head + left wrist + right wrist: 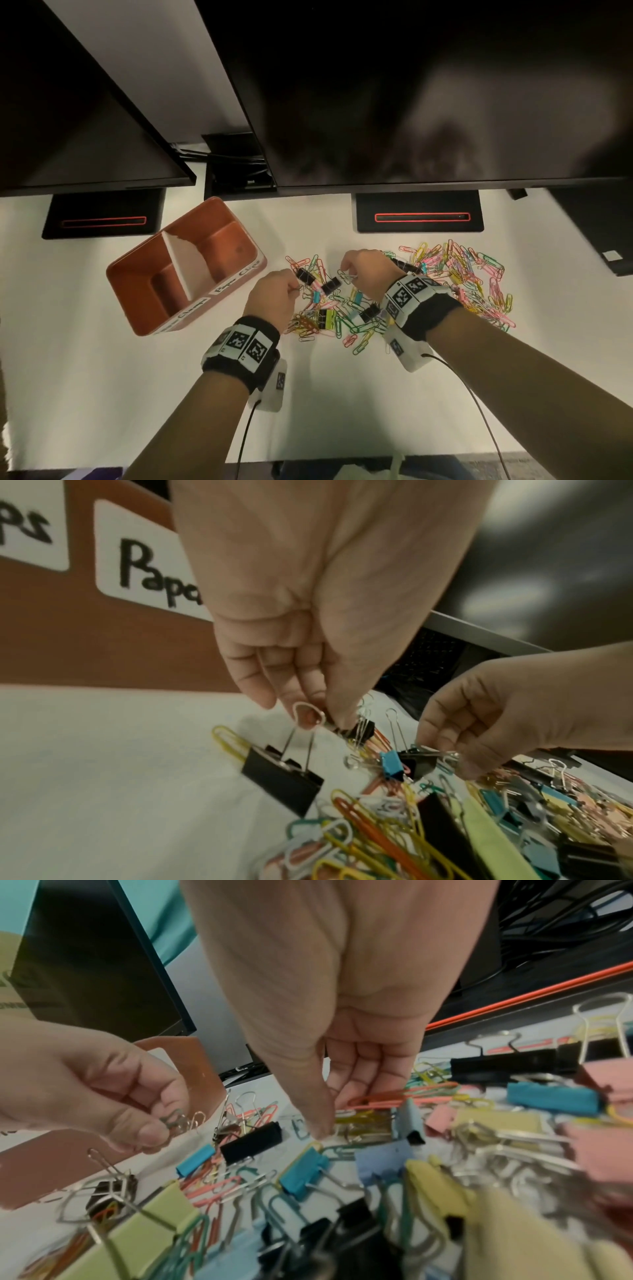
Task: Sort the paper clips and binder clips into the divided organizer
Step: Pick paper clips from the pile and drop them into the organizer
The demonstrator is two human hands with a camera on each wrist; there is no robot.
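Note:
The brown divided organizer (130,274) stands at the left with white labels on its near wall. A mixed pile of coloured paper clips (459,274) and binder clips (325,317) covers the white desk from the middle to the right. My left hand (295,287) pinches silver wire handles, and a black binder clip (281,775) dangles from them just above the desk. My right hand (344,272) is over the pile's left part. Its thumb and fingertips pinch the wire handle of a second black binder clip (419,764).
Two dark monitors (411,102) overhang the back of the desk, on black stand bases (419,212) with red outlines. Cables (236,161) lie in a gap between them. Wrist-camera cords (479,404) trail towards the front edge. A bare strip of desk separates the organizer from the pile.

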